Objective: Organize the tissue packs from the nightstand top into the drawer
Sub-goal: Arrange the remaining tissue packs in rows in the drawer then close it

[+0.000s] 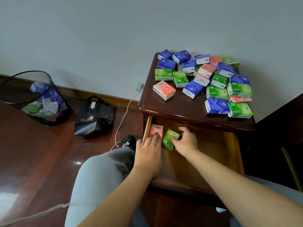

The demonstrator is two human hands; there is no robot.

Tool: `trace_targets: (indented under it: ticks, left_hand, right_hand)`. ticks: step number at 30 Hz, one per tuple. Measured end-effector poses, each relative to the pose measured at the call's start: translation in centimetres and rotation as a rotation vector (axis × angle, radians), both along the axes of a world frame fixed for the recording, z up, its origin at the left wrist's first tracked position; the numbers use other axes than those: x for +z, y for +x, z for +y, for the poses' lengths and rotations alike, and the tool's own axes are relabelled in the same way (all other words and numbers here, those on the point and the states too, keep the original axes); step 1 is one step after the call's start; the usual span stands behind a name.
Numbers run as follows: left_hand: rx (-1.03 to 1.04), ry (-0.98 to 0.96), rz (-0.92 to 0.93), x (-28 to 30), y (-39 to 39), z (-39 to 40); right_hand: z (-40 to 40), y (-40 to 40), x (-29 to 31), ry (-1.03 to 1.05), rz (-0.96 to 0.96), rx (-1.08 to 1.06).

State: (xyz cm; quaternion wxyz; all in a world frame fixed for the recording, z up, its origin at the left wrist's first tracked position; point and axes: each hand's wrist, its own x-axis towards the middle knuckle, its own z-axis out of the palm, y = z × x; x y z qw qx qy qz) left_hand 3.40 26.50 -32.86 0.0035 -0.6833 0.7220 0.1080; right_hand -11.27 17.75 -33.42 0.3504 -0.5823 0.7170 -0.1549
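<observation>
Both hands reach into the open drawer (229, 149): left hand (150, 151) lies flat, fingers pressing the pink pack (156, 130) by the drawer's left wall; right hand (186, 141) curls round the green pack (169, 139) just beside it. Two packs sit in the drawer; roughly two dozen more (203, 79) crowd the nightstand top (180, 105) above

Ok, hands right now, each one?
Left hand: open, fingers flat on the pink pack in the drawer.
Right hand: gripping the green pack.
</observation>
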Motion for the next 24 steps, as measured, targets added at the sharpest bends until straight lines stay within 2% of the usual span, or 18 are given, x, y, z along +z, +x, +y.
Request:
trace_targets:
  ticks: [10, 24]
  left_hand:
    - [0.002, 0.004, -0.014, -0.5, 0.0, 0.0]
    - [0.0, 0.04, -0.037, -0.2, 0.0, 0.0]
  right_hand:
    - [-1.0, 1.5, -0.1, -0.055, -0.134, -0.017]
    - [-1.3, 1.7, -0.7, -0.077, -0.091, -0.037]
